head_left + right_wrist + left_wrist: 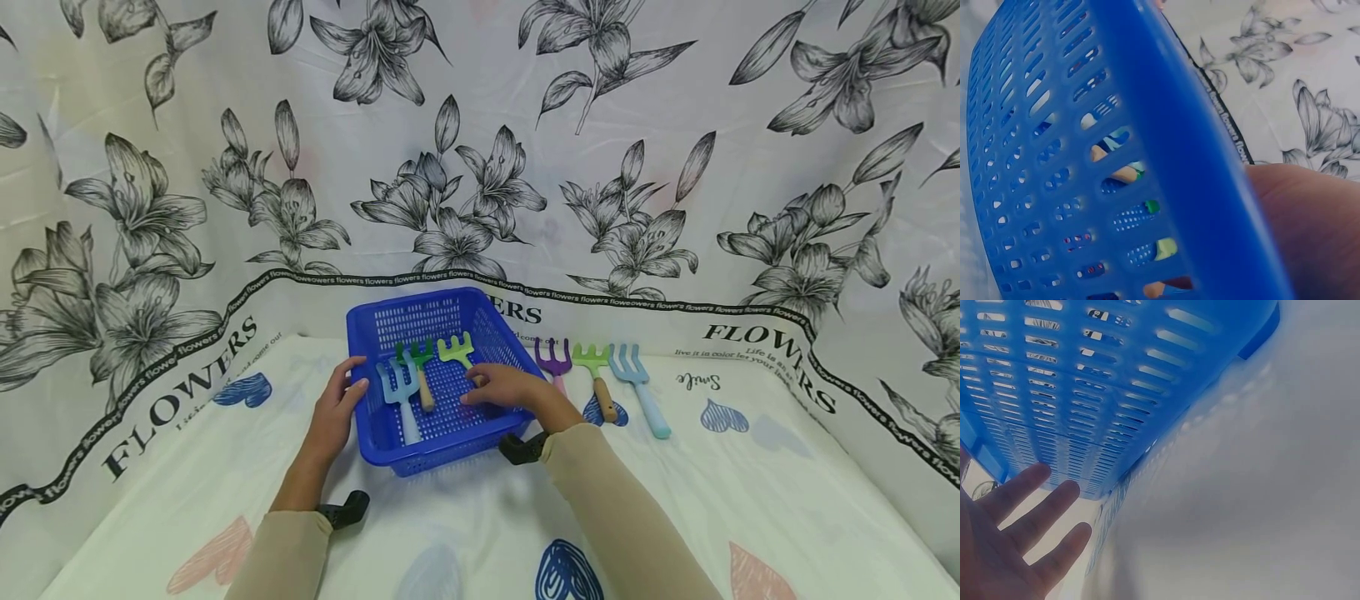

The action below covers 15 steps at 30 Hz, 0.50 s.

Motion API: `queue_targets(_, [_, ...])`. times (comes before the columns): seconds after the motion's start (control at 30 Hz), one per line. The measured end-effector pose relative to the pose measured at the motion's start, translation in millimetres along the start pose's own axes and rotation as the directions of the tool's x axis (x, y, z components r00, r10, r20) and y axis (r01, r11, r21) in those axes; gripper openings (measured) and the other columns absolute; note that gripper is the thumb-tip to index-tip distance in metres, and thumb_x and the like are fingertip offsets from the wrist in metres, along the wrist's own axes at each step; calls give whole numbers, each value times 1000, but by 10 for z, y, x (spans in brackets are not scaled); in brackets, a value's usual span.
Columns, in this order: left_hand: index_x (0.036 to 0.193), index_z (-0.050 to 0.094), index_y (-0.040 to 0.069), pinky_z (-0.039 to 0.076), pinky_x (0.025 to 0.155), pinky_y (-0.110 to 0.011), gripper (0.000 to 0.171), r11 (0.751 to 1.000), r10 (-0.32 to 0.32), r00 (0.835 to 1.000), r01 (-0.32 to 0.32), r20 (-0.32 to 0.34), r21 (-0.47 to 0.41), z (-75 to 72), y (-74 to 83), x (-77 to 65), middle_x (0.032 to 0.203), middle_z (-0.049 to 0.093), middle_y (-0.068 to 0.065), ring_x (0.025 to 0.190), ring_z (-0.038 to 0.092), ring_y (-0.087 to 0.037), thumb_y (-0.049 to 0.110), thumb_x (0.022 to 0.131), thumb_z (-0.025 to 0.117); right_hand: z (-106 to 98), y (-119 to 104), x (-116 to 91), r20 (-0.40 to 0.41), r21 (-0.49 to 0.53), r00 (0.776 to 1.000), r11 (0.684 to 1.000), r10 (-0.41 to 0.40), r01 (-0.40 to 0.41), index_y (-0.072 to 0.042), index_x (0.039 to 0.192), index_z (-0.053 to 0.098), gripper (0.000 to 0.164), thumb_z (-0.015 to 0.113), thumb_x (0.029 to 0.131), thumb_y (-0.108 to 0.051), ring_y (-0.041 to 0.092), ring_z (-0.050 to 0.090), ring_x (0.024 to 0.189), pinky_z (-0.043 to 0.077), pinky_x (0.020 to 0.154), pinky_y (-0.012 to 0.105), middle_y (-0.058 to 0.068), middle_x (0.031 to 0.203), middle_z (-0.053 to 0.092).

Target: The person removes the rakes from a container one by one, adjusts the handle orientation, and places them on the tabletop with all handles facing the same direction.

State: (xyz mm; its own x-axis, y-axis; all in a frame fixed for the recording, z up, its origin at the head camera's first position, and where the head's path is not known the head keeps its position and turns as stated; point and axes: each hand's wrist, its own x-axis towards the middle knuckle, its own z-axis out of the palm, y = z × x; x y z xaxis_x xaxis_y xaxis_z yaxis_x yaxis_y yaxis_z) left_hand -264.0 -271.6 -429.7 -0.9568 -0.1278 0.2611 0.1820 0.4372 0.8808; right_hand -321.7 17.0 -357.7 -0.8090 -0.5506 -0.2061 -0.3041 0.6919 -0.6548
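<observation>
My left hand (334,412) is at the left rim of a blue plastic basket (442,460), thumb over the rim; in the left wrist view, three fairly straight fingers (1041,515) spread beside the slotted wall. My right hand (510,390) reaches over the right side into the basket and pinches the handle of a light green garden hand fork (455,348), its tines pointing away from me. Left of it in the basket lie a dark green hand fork (417,353) with a wooden handle and a light blue hand fork (401,385). The basket wall hides most of the right hand in its wrist view.
Right of the basket, a purple hand fork (553,360), a green one with a wooden handle (592,358) and a light blue one (643,392) lie in a row on a white heart-printed cloth (465,521). Behind hangs a flower-printed curtain (540,208).
</observation>
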Motion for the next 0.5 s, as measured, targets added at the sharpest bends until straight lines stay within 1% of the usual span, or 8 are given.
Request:
queue_targets(0.1, [150, 29, 26, 32, 103, -63, 53, 1000, 2, 1000, -2, -3, -1, 3, -6, 4, 155, 30, -15, 135, 36, -44, 46, 101, 40, 0, 7, 7, 9, -8, 1000, 1000, -3, 3, -11, 140, 50, 58, 65, 92, -39, 33, 44, 132, 34, 107, 52, 15, 142, 49])
queue_targets(0.2, [150, 29, 27, 33, 103, -63, 53, 1000, 5, 1000, -5, -3, -3, 6, -15, 4, 154, 31, -16, 134, 37, -44, 46, 102, 39, -6, 8, 11, 34, -45, 999, 999, -8, 10, -11, 142, 49, 59, 64, 93, -40, 33, 37, 137, 31, 110, 53, 14, 147, 44])
queue_targets(0.33, [149, 29, 29, 33, 103, -63, 53, 1000, 5, 1000, -5, -2, -2, 4, -29, 0, 154, 31, -15, 134, 38, -44, 49, 101, 39, -3, 9, 23, 76, -80, 997, 997, 1, 5, -10, 142, 49, 59, 64, 92, -40, 32, 36, 137, 30, 110, 53, 12, 147, 44])
queue_targets(0.5, [150, 29, 27, 32, 103, -63, 54, 1000, 2, 1000, -2, -1, -7, 1, -29, 10, 154, 31, -15, 134, 37, -43, 48, 101, 40, 9, 17, 21, 101, -77, 994, 997, 32, -24, -12, 141, 51, 59, 65, 91, -42, 32, 38, 135, 30, 109, 53, 8, 144, 48])
